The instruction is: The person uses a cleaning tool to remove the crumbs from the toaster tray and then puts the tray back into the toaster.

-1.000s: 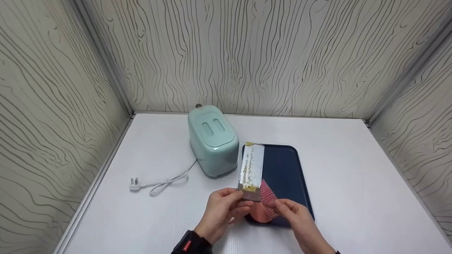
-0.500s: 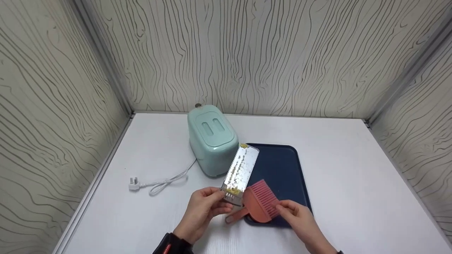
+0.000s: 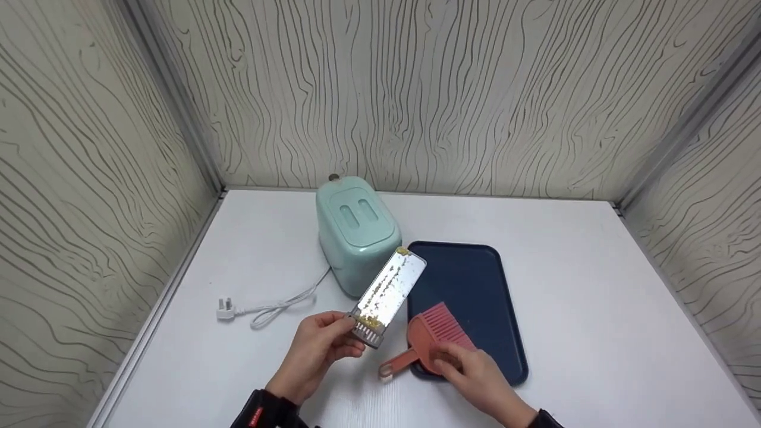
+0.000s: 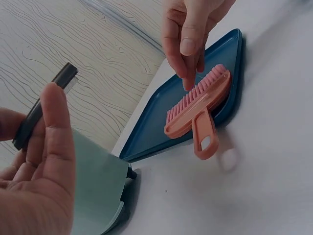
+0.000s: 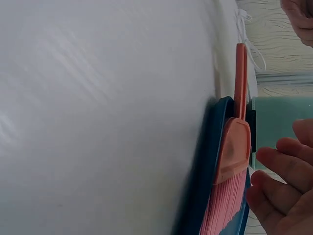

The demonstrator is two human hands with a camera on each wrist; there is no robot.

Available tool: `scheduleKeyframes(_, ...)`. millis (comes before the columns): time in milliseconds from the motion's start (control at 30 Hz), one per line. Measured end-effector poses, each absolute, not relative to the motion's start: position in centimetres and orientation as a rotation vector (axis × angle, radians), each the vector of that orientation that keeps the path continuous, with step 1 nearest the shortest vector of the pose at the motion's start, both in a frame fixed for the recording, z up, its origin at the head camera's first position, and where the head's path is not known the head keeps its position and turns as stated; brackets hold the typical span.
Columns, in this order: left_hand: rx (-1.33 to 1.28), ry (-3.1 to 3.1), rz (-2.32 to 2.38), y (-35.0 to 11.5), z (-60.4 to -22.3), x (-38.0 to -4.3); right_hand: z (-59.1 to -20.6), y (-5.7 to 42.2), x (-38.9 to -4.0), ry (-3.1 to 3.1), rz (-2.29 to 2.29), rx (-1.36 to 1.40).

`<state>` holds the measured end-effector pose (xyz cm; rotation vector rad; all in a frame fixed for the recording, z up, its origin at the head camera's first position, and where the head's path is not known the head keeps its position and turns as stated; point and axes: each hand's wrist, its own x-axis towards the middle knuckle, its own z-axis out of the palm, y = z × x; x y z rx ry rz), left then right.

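Note:
My left hand (image 3: pixel 312 351) pinches the slotted end of a toaster's crumb tray (image 3: pixel 389 291), thumb on top. The tray slants up to the right, with yellow-brown crumbs scattered on its shiny surface; in the left wrist view only its dark edge (image 4: pixel 34 117) shows. A coral brush (image 3: pixel 423 337) with pink bristles lies on the near end of a dark blue serving tray (image 3: pixel 458 267), its handle jutting past the rim. Over the brush head hangs my right hand (image 3: pixel 481 377), fingers loosely bent and holding nothing; the right wrist view shows those fingers (image 5: pixel 283 169) beside the brush.
A mint-green toaster (image 3: pixel 359 238) with a lid on top stands left of the serving tray, close behind the crumb tray. Its white cord (image 3: pixel 279 306) and three-pin plug (image 3: pixel 226 311) lie on the white table (image 3: pixel 594 297). Patterned panels (image 3: pixel 416 89) enclose the back and sides.
My left hand has drawn the crumb tray left and toward me, tipping it from nearly straight to a slant. My right hand has left the bristles' edge and shifted left over the brush head.

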<state>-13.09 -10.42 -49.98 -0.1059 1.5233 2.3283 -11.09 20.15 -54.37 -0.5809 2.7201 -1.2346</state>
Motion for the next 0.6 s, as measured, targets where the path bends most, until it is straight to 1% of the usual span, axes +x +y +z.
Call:
scheduleKeyframes(267, -0.122, 1.592, 2.291, -11.5, -49.8, -13.6, -55.3, 18.7, -10.6, 2.957, -0.7, -1.073)
scheduleKeyframes(433, -0.119, 1.621, 2.268, -11.8, -49.9, -14.0, -55.8, 18.3, -10.4, 2.932, -0.502, -1.18)
scheduleKeyframes(600, -0.112, 1.633, 2.262, -12.0, -50.1, -14.3, -56.5, 18.2, -10.6, 2.957, -0.413, -1.245)
